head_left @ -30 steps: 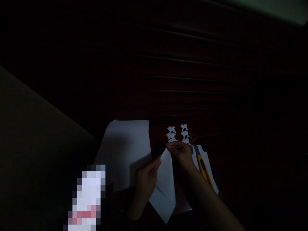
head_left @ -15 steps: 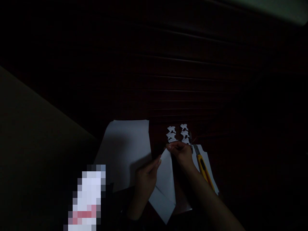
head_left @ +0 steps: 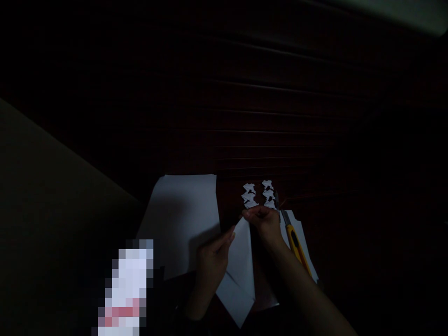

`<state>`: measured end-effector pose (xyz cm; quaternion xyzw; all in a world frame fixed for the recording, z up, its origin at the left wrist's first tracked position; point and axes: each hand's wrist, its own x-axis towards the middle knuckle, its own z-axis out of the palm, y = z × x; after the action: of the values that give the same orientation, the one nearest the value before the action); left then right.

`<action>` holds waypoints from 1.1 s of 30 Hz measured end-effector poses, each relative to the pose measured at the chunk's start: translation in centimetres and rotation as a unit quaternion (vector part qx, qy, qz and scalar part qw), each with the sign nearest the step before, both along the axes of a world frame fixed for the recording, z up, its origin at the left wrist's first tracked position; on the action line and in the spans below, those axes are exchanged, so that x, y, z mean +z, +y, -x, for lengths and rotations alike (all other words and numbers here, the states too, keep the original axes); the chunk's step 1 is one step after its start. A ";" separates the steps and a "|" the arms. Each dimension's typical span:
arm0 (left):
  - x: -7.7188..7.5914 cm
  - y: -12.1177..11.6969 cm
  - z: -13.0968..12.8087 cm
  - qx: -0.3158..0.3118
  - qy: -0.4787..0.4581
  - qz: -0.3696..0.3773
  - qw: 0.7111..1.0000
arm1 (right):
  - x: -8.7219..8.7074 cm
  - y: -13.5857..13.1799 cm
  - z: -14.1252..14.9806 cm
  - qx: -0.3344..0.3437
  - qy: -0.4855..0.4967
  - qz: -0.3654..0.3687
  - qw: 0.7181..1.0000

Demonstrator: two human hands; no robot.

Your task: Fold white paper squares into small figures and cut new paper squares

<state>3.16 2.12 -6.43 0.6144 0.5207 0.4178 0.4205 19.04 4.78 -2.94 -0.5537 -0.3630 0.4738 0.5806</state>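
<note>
Between my hands is a folded sheet of white paper [head_left: 241, 261], with its narrow tip pointing away from me and a wider corner hanging toward me. My left hand [head_left: 214, 261] pinches its left edge between thumb and fingers. At the far tip, my right hand [head_left: 264, 224] is closed with thumb and forefinger on the paper. Just beyond the right hand lie small folded white paper pieces in two columns, a left column [head_left: 249, 196] and a right column [head_left: 268, 193].
Large white sheets [head_left: 185, 214] lie left of my hands. On the right, a yellow utility knife [head_left: 297, 249] rests on more white paper [head_left: 307, 245]. A pale, blurred-out object [head_left: 128, 289] stands at lower left. The dark table and surroundings are dimly lit.
Almost nothing differs. Both hands keep their hold on the folded paper, and its near corner has shifted very slightly left.
</note>
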 end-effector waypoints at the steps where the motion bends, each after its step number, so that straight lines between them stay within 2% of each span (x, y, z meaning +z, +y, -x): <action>1: 0.0 0.0 0.0 0.001 -0.002 0.001 1.000 | 0.0 0.0 0.0 0.002 0.006 -0.001 1.000; 9: -0.1 0.0 0.0 0.002 -0.003 -0.006 1.000 | -0.2 -0.1 -0.1 0.011 0.029 -0.014 0.999; 14: -0.1 0.1 0.0 0.003 0.006 -0.013 1.000 | -0.6 0.1 0.0 -0.008 0.025 -0.012 1.000; 21: 0.5 0.0 -0.1 0.005 0.004 -0.010 1.000 | -1.1 0.2 -0.1 -0.015 0.021 -0.010 1.000; 25: 0.8 0.2 -0.1 -0.001 0.002 0.032 0.999 | -1.1 0.2 -0.1 -0.015 0.039 -0.008 0.999; 33: 0.6 0.4 0.4 -0.085 -0.076 0.157 0.981 | -1.0 0.0 0.1 -0.005 0.021 0.014 1.000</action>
<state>2.78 2.52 -5.86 0.5492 0.4925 0.3393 0.5837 18.99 4.77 -3.97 -0.5536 -0.3413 0.4875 0.5825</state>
